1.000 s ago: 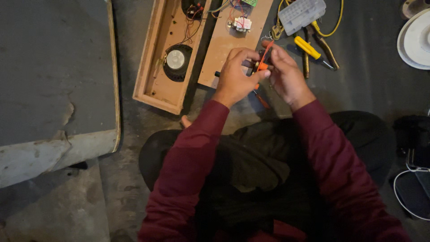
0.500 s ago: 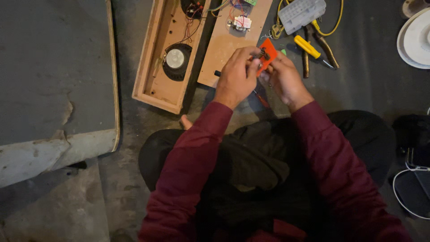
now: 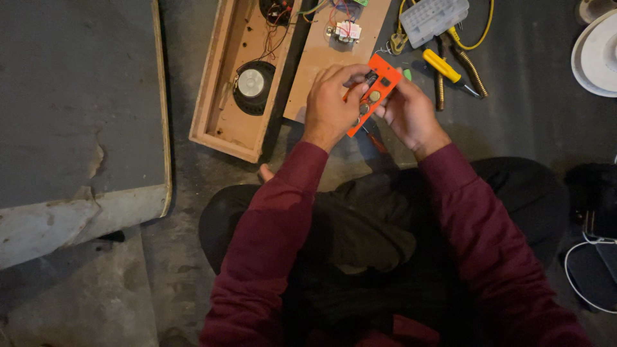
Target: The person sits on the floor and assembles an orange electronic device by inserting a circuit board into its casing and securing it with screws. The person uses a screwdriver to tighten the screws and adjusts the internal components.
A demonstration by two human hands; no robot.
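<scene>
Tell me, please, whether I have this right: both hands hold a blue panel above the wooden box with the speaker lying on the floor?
Not quite: the panel is orange, not blue, as the head view shows. The left hand and the right hand do hold it together, and the wooden box with the speaker does lie on the floor.

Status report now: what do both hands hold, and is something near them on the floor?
Left hand and right hand both grip the orange panel. Panel tilted, above the floor. Wooden speaker box and yellow-handled pliers close by, untouched.
</scene>
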